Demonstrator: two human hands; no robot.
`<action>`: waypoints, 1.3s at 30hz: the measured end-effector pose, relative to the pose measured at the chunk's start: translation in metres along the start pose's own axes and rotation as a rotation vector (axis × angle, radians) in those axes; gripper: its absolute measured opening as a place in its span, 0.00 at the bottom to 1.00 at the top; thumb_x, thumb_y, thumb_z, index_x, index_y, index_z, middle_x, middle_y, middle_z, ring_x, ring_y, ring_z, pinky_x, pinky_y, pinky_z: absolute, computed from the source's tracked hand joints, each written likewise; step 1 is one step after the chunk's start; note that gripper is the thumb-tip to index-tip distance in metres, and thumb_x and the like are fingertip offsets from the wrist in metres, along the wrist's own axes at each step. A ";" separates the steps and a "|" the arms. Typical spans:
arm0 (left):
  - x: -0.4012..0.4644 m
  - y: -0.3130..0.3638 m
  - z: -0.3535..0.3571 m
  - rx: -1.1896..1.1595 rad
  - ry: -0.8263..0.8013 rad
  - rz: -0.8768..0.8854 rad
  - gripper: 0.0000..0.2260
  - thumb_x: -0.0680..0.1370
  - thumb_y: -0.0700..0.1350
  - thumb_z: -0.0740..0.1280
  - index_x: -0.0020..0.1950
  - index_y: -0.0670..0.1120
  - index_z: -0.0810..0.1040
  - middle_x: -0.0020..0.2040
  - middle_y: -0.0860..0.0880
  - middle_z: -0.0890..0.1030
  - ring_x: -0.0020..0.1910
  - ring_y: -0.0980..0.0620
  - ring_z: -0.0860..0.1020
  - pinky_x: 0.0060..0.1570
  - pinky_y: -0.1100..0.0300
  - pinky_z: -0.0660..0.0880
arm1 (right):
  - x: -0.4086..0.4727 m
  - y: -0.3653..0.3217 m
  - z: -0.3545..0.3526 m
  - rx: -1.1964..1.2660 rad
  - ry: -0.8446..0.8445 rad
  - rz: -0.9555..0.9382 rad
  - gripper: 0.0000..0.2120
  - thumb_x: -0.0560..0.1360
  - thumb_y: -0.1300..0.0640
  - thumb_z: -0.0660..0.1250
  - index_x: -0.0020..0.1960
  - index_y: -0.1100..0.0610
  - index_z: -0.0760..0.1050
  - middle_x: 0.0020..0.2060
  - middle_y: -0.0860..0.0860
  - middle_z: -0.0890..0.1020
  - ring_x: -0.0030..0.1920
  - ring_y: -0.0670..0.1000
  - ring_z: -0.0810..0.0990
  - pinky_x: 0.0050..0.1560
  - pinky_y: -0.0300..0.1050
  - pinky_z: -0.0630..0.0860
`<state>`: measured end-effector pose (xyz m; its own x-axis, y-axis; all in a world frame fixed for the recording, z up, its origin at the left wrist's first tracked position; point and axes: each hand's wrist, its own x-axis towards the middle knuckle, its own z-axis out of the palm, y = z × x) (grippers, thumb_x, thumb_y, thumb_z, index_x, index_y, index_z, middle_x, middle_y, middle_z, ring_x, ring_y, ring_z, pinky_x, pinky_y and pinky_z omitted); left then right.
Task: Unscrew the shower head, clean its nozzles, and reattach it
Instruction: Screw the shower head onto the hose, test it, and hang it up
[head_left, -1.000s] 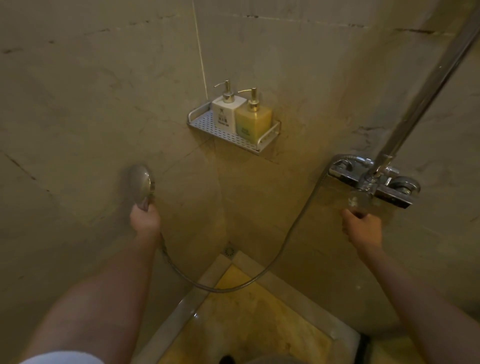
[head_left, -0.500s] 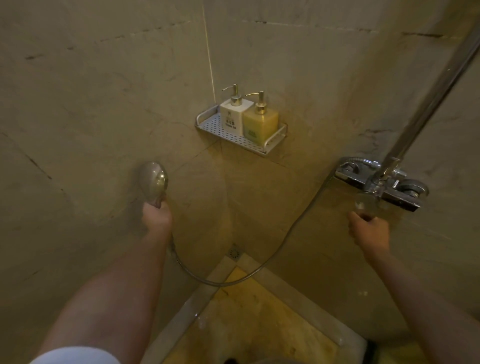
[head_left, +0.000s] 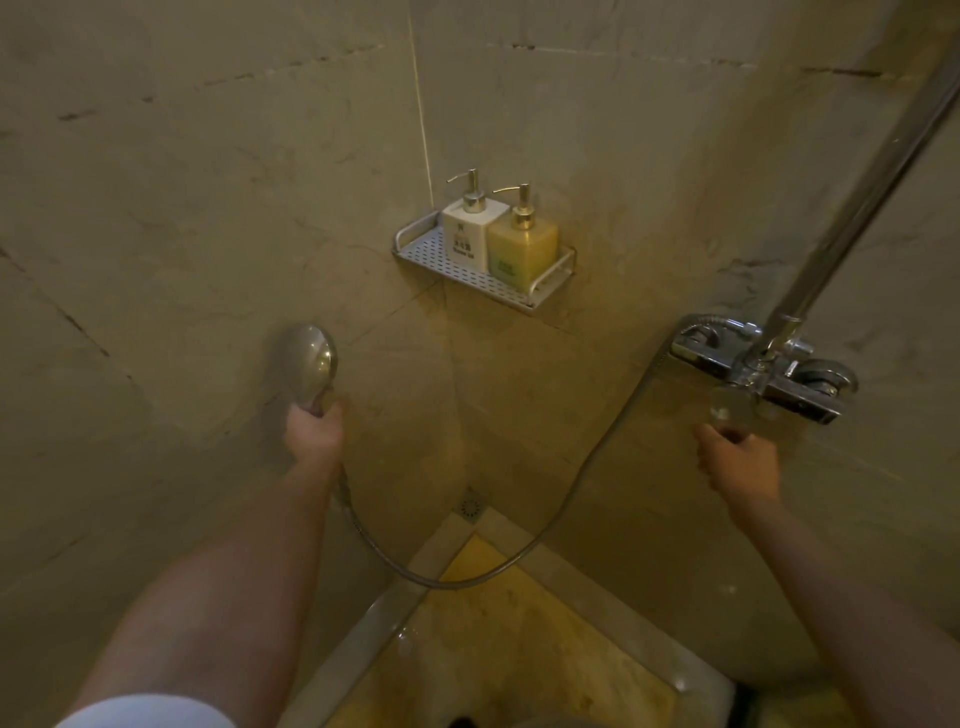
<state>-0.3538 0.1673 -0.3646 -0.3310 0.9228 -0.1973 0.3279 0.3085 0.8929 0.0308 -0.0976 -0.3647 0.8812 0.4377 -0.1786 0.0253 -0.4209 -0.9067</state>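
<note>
Left hand (head_left: 313, 428) grip wraps round chrome shower head (head_left: 310, 362); right hand (head_left: 740, 457) grip pinches clear knob (head_left: 731, 406)

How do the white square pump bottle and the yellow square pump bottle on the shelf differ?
The white square pump bottle is opaque with dark print; the yellow square pump bottle looks translucent with a greenish label. White sits nearer the wall corner, yellow nearer the perforated metal shelf's right end. Both stand upright, touching, with metallic pumps pointing left.
</note>
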 end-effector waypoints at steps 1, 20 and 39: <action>0.000 -0.001 0.000 -0.002 -0.003 0.000 0.20 0.75 0.48 0.76 0.61 0.39 0.75 0.53 0.42 0.77 0.60 0.40 0.78 0.50 0.56 0.70 | 0.000 0.000 0.000 0.003 -0.004 0.003 0.11 0.75 0.57 0.67 0.34 0.57 0.75 0.27 0.54 0.75 0.28 0.52 0.71 0.30 0.44 0.66; 0.010 -0.006 0.006 0.055 -0.055 -0.004 0.09 0.73 0.37 0.70 0.51 0.46 0.75 0.46 0.45 0.78 0.47 0.42 0.78 0.46 0.53 0.74 | 0.000 0.001 -0.001 0.005 -0.013 -0.031 0.12 0.75 0.58 0.66 0.33 0.57 0.75 0.27 0.54 0.74 0.28 0.51 0.71 0.30 0.43 0.66; 0.018 -0.017 0.017 0.055 -0.178 -0.002 0.13 0.71 0.37 0.69 0.55 0.40 0.80 0.41 0.43 0.78 0.40 0.45 0.77 0.42 0.53 0.73 | 0.000 0.002 -0.001 0.025 -0.019 -0.019 0.08 0.75 0.58 0.66 0.38 0.58 0.77 0.28 0.54 0.75 0.28 0.51 0.71 0.29 0.43 0.67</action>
<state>-0.3502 0.1827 -0.3907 -0.1713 0.9469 -0.2722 0.3765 0.3182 0.8700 0.0315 -0.0992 -0.3660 0.8714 0.4608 -0.1681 0.0304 -0.3928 -0.9191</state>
